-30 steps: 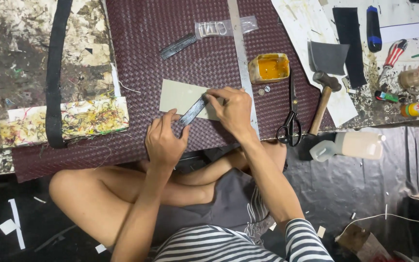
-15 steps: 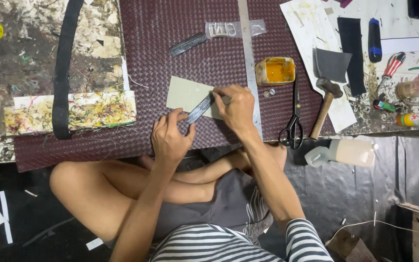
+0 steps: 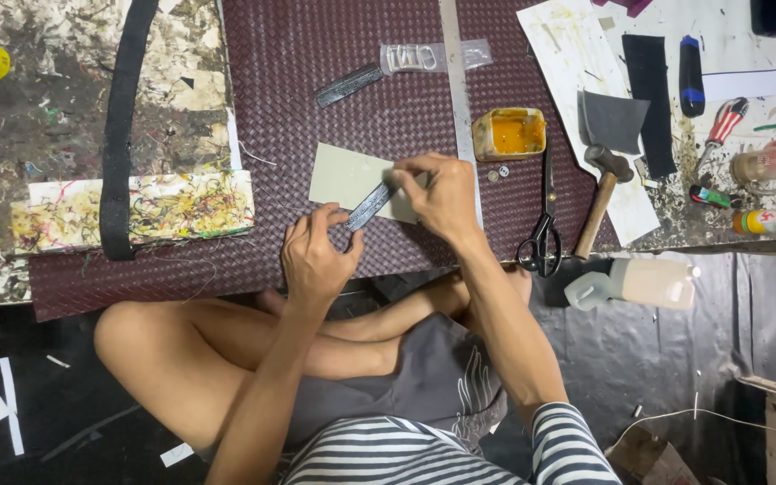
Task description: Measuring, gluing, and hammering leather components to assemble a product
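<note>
My left hand [image 3: 316, 256] pinches the near end of a narrow dark woven strip [image 3: 369, 207]. My right hand [image 3: 442, 193] pinches the strip's far end. The strip lies slanted across a pale beige card [image 3: 343, 175] that rests on a large maroon woven sheet [image 3: 343, 81]. Both hands work at the sheet's near edge, just above my crossed bare legs.
A second dark strip [image 3: 349, 84] and a clear plastic sleeve [image 3: 424, 57] lie farther up the sheet beside a long metal ruler [image 3: 456, 81]. An orange glue pot [image 3: 509, 133], scissors [image 3: 545, 224], a hammer [image 3: 599, 198], a black strap [image 3: 119, 135] and a plastic jug [image 3: 639, 283] surround them.
The view has shifted slightly. Both hands keep their hold on the strip over the card, with little change in place.
</note>
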